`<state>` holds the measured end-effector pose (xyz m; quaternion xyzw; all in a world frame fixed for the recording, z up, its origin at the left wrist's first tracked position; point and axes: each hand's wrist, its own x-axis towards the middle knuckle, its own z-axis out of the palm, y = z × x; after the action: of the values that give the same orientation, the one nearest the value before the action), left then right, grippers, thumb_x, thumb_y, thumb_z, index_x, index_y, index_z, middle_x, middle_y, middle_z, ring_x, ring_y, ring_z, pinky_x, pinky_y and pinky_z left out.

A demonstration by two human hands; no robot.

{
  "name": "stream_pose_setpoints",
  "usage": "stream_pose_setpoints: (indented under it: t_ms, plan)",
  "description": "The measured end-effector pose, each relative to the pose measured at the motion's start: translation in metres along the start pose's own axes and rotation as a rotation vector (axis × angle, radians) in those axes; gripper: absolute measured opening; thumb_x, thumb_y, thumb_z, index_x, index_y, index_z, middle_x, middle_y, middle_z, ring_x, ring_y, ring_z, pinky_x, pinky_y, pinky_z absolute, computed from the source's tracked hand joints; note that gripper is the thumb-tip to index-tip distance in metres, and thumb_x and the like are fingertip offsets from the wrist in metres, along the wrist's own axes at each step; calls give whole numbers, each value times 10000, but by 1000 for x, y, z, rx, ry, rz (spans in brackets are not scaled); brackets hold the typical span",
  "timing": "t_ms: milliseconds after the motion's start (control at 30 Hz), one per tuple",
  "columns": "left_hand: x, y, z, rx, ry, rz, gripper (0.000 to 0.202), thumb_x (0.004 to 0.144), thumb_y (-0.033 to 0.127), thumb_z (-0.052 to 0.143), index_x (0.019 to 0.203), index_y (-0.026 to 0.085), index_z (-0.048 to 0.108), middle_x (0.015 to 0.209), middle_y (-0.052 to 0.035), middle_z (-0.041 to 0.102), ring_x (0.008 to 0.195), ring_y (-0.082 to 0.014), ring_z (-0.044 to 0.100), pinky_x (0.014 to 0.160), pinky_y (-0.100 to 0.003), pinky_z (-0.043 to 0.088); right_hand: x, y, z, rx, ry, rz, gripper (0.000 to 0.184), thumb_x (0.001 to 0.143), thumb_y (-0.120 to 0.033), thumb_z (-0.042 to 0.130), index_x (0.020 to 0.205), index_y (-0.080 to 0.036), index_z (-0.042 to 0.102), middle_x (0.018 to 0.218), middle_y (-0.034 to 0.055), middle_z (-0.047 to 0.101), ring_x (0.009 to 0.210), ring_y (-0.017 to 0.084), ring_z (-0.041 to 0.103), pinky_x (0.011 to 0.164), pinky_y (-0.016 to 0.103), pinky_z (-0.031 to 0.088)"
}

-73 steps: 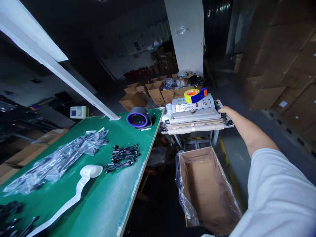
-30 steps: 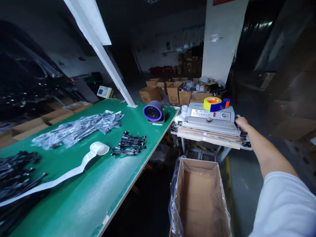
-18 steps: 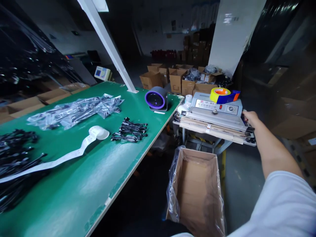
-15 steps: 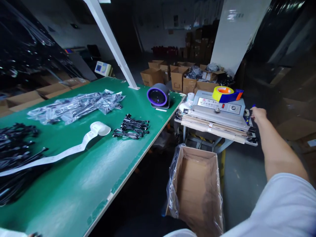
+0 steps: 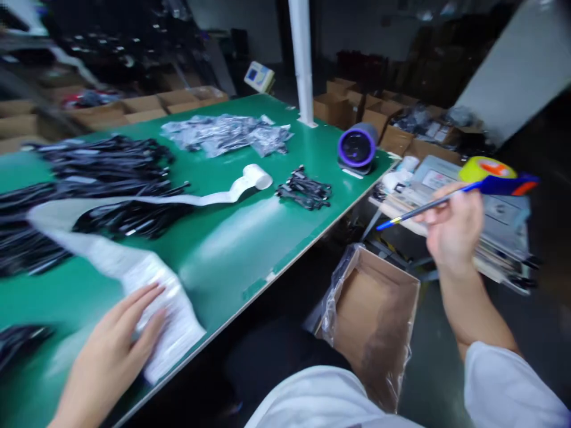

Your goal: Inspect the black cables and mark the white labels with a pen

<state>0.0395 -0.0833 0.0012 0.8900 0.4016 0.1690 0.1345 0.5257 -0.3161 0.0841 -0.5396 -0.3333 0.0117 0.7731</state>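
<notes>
My right hand (image 5: 455, 223) is raised in front of the grey machine, its fingers closed around a pen (image 5: 417, 211) with a blue end that points left. My left hand (image 5: 118, 339) lies on the near edge of the table with fingers stretched out, resting on the end of a white label strip (image 5: 156, 297). The strip curves back across the table to its small roll (image 5: 257, 177). Bundles of black cables (image 5: 107, 160) lie beyond the strip, and a smaller cable bundle (image 5: 306, 189) sits right of the roll.
On the green table (image 5: 223, 249) are bagged cables (image 5: 227, 134) and a purple-rimmed round device (image 5: 357, 147). A lined carton (image 5: 370, 315) stands below its edge. To the right, a grey sealing machine (image 5: 504, 205) carries a yellow tape roll in a dispenser (image 5: 488, 169).
My right hand has come back from beside the machine and now holds the pen in front of me. My left hand has come into view on the label strip. The view has turned left.
</notes>
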Motion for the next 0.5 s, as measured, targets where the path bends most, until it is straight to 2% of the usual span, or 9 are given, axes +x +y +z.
stream_pose_setpoints:
  t_ms: [33, 67, 133, 200, 233, 300, 400, 433, 500]
  plan:
    - [-4, 10, -4, -22, 116, -23, 552, 928, 396, 449, 1463, 492, 352, 1495, 49, 465, 1311, -390, 504, 1069, -690, 419, -17, 10, 40, 49, -77, 53, 190, 886, -419, 627, 837, -257, 540, 693, -36, 478, 441, 106, 431, 445, 307, 529]
    - [-8, 23, -9, -33, 66, -24, 545, 937, 385, 479, 1468, 428, 366, 1492, 14, 472, 1346, -349, 484, 1121, -633, 401, -33, 17, 78, 121, -166, 119, 181, 892, -405, 626, 844, -252, 544, 713, -38, 491, 444, 101, 445, 455, 306, 544]
    - [-11, 50, -17, -139, 58, -73, 442, 970, 341, 469, 1411, 328, 446, 1392, -34, 574, 1277, -265, 560, 1122, -530, 434, -66, 24, 143, 268, -338, 251, 149, 906, -371, 634, 876, -247, 557, 754, -41, 503, 463, 91, 476, 486, 292, 568]
    - [-8, 70, -22, -329, -56, -94, 457, 984, 354, 477, 1429, 262, 429, 1372, -65, 604, 1236, -223, 596, 1110, -444, 453, -93, 24, 190, 384, -490, 366, 111, 919, -336, 638, 915, -248, 570, 781, -44, 506, 477, 86, 501, 507, 284, 582]
    - [-5, 76, -22, -430, -86, -59, 512, 971, 370, 505, 1455, 238, 401, 1370, -85, 608, 1206, -222, 616, 1079, -412, 478, -105, 24, 209, 414, -552, 410, 95, 927, -322, 634, 928, -249, 574, 795, -42, 513, 481, 87, 510, 513, 286, 587]
    - [0, 77, -22, -587, -178, -54, 528, 967, 376, 521, 1459, 224, 399, 1300, -80, 649, 1148, -204, 643, 1031, -348, 504, -125, 25, 239, 450, -656, 472, 66, 942, -303, 617, 937, -250, 579, 831, -35, 529, 485, 90, 522, 519, 300, 591]
    - [-1, 67, -23, -666, -287, -104, 317, 1008, 341, 423, 1267, 205, 545, 987, -28, 711, 851, -150, 680, 806, -260, 549, -154, 28, 268, 463, -782, 511, 21, 960, -278, 591, 967, -269, 574, 862, -35, 534, 497, 96, 521, 508, 298, 558]
    - [-3, 63, -24, -632, -300, -98, 279, 1021, 320, 373, 1174, 195, 569, 896, -15, 693, 770, -139, 657, 737, -247, 539, -163, 29, 273, 433, -867, 497, 12, 964, -268, 589, 963, -271, 578, 834, -38, 525, 501, 98, 510, 500, 284, 529]
    - [-12, 56, -24, -447, -307, -19, 272, 1032, 312, 309, 1026, 198, 556, 802, 1, 651, 691, -129, 612, 651, -237, 509, -179, 30, 276, 332, -1146, 425, 69, 975, -257, 581, 909, -258, 603, 738, -38, 503, 520, 106, 485, 515, 271, 479]
